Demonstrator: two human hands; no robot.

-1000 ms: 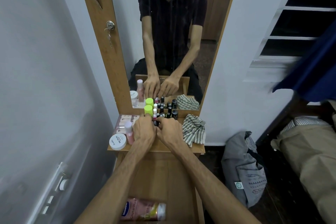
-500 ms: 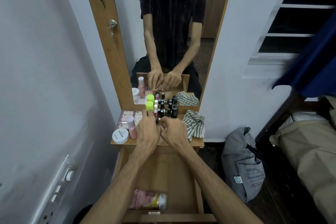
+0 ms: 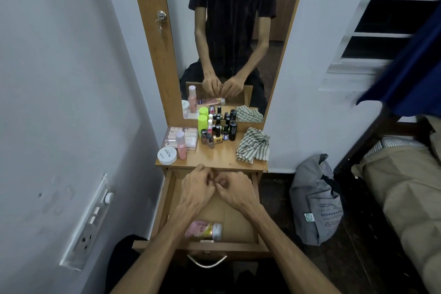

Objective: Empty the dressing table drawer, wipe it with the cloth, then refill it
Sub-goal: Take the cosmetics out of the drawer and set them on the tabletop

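Wooden drawer (image 3: pixel 238 222) is pulled all the way out under the little bench (image 3: pixel 214 160), and both hands hover over its back half, knuckles up, forearms coming in from the bottom of the shot and meeting in a V. Left hand (image 3: pixel 196 190) and right hand (image 3: pixel 232 188) are pressed right up against each other, fingers curled in on both, fingertips meeting in the middle. Looks like they could be pinching something tiny between them, but honestly I can't tell what, or whether either grip is actually clamped on anything; it's hidden behind the fingers. Down in the drawer there's one pink bottle (image 3: pixel 205 230) lying on its side near the front wall, partly tucked behind the left forearm. Up on the bench: the striped cloth (image 3: pixel 254 145) bunched up at the right edge, a cluster of small nail polish bottles (image 3: pixel 216 135) near the mirror (image 3: pixel 229 31), a green-capped bottle (image 3: pixel 202 123) at their left, a pink bottle standing upright (image 3: pixel 180 142) just beside a round white jar (image 3: pixel 167 155) on the left. Grey bag (image 3: pixel 315 203) sits on the floor to the right.
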